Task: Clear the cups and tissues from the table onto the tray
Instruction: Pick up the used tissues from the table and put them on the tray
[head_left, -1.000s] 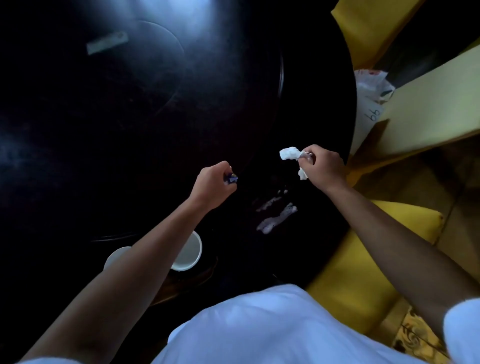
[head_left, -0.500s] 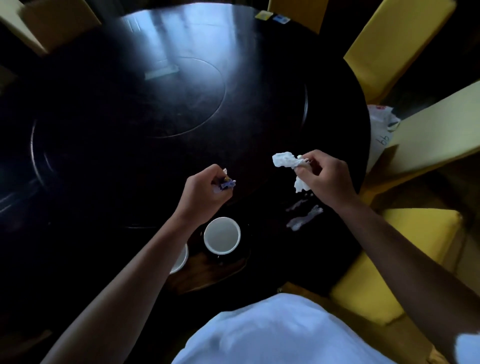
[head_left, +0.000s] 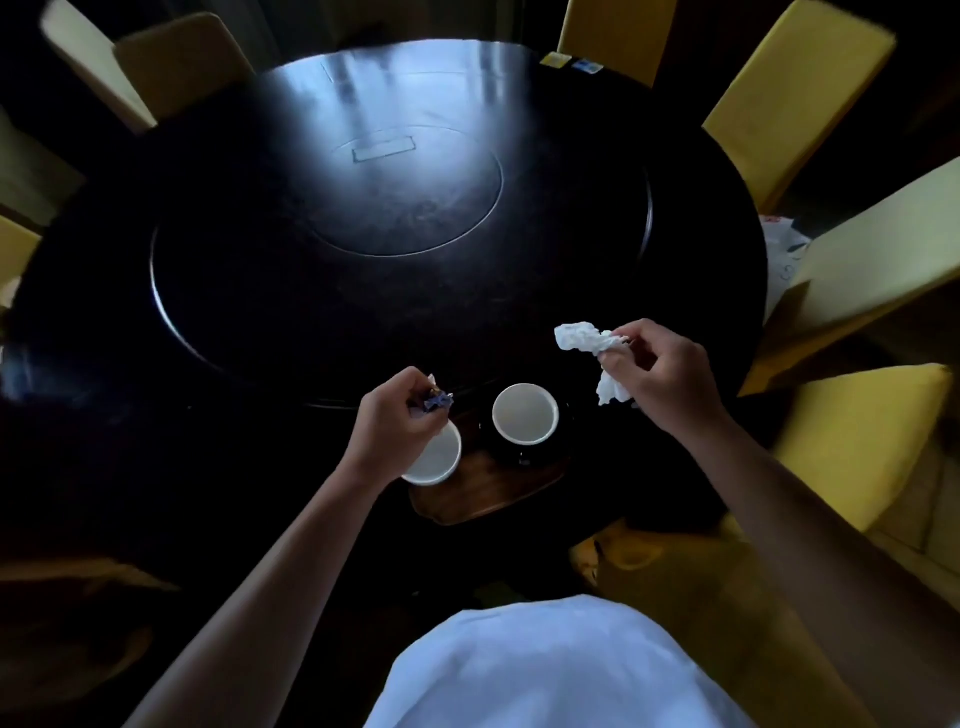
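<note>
A brown wooden tray (head_left: 498, 491) lies at the near edge of the dark round table (head_left: 270, 291). Two white cups stand on it: one (head_left: 524, 414) in the middle, another (head_left: 436, 457) at its left end, partly hidden under my left hand. My left hand (head_left: 397, 423) hovers over that left cup, shut on a small crumpled blue-purple wrapper (head_left: 438, 401). My right hand (head_left: 657, 376) is to the right of the tray, above the table, shut on a crumpled white tissue (head_left: 587, 340) that sticks out to the left and hangs below my fingers.
A round turntable (head_left: 587, 291) with an inner disc (head_left: 415, 197) fills the table's middle. Yellow chairs (head_left: 789, 98) ring the table, with a yellow seat (head_left: 857, 441) close at my right. A white plastic bag (head_left: 782, 260) sits between chairs at right. Two small cards (head_left: 571, 62) lie at the far edge.
The view has tilted up, so more of the table and both cups show. Both hands keep their hold; my left hand has come over the left cup.
</note>
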